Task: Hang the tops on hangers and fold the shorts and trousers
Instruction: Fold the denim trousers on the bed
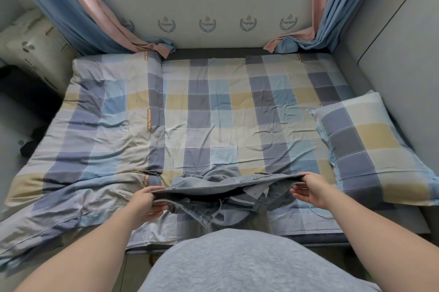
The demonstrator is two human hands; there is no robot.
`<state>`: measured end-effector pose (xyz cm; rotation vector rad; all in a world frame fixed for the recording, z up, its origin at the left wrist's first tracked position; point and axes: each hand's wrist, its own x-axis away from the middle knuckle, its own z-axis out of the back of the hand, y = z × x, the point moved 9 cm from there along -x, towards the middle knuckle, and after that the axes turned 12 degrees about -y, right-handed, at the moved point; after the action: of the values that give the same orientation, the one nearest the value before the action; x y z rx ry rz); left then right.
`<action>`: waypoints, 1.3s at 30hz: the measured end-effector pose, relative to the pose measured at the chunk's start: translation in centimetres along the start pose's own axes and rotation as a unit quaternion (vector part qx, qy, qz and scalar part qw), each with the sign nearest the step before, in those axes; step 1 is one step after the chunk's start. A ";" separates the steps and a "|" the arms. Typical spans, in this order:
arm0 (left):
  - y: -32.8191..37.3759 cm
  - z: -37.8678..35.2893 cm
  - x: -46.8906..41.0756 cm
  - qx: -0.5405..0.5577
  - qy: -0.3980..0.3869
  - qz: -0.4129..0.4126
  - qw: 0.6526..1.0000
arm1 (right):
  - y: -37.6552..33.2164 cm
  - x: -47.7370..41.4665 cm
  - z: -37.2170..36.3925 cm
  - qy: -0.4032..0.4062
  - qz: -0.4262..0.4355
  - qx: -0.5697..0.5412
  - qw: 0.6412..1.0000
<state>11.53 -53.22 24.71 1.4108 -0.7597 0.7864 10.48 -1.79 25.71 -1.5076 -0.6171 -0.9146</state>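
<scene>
A pair of grey-blue denim shorts or trousers is held up by the waistband just above the near edge of the bed. My left hand grips the waistband's left end, and my right hand grips its right end. The waistband is stretched flat between both hands. The legs hang bunched below it and rest on the checked sheet. No hangers or tops are in view.
A checked duvet lies folded over the bed's left half. A matching pillow sits at the right by the grey padded wall. Blue and pink curtains hang at both far corners. Dark items lie on the floor at left.
</scene>
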 end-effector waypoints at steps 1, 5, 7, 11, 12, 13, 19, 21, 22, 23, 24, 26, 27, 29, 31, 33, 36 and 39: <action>-0.3 -0.1 0.1 0.034 -0.002 0.008 0.999 | 0.2 -0.3 -0.1 -0.005 -0.002 -0.004 1.000; -0.6 -1.0 -0.1 0.135 -0.046 0.030 0.989 | 0.4 -0.6 -1.4 -0.062 0.002 -0.011 0.998; -0.4 -1.1 -0.4 0.122 -0.058 0.028 0.990 | 0.6 -0.8 -1.8 -0.082 0.011 0.012 0.997; -0.6 0.1 -2.0 0.018 0.021 -0.020 0.999 | 0.8 -1.0 -1.6 -0.036 0.015 0.153 0.987; -0.5 0.8 -2.2 -0.009 0.058 -0.041 0.997 | 0.6 -1.0 -1.2 -0.007 0.028 0.202 0.979; -0.4 1.3 -2.3 -0.033 0.089 -0.056 0.994 | 0.3 -1.0 -0.7 0.022 0.045 0.249 0.967; -0.3 2.5 -0.8 -0.344 0.219 -0.024 0.913 | 0.0 -0.6 -0.5 0.103 0.048 0.420 0.901; -0.6 2.6 -0.9 -0.361 0.233 0.006 0.903 | -0.9 -0.2 -0.7 0.127 0.051 0.439 0.888; -0.5 2.7 -0.9 -0.348 0.243 0.007 0.905 | -1.6 -0.2 -1.0 0.125 0.068 0.431 0.891; -0.1 2.7 -0.9 -0.317 0.251 -0.007 0.914 | -2.2 -0.4 -1.3 0.116 0.092 0.415 0.898; 0.7 2.7 -0.8 -0.267 0.254 -0.035 0.929 | -3.0 -0.4 -1.6 0.110 0.116 0.397 0.904; 2.6 2.4 -0.6 -0.132 0.245 -0.100 0.955 | -4.9 0.2 -1.9 0.117 0.150 0.371 0.909; 4.1 2.3 -0.4 -0.088 0.241 -0.128 0.958 | -6.3 0.6 -2.0 0.127 0.168 0.363 0.908; 7.9 1.9 0.3 -0.080 0.245 -0.171 0.951 | -9.7 1.7 -2.4 0.153 0.204 0.356 0.899; 12.6 1.6 1.8 -0.097 0.264 -0.217 0.935 | -14.0 3.0 -3.0 0.174 0.246 0.350 0.887; 17.7 1.5 3.6 -0.114 0.285 -0.267 0.914 | -19.1 4.9 -3.5 0.191 0.295 0.341 0.872; 25.9 1.3 7.2 -0.142 0.313 -0.334 0.878 | -27.3 9.0 -4.2 0.222 0.372 0.333 0.838; 33.5 1.3 11.8 -0.124 0.337 -0.399 0.844 | -35.3 14.4 -4.8 0.256 0.435 0.316 0.803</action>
<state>-10.08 -54.01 52.93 0.9640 0.2828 0.4323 -11.22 -2.87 57.34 -0.7138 0.1987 -0.2870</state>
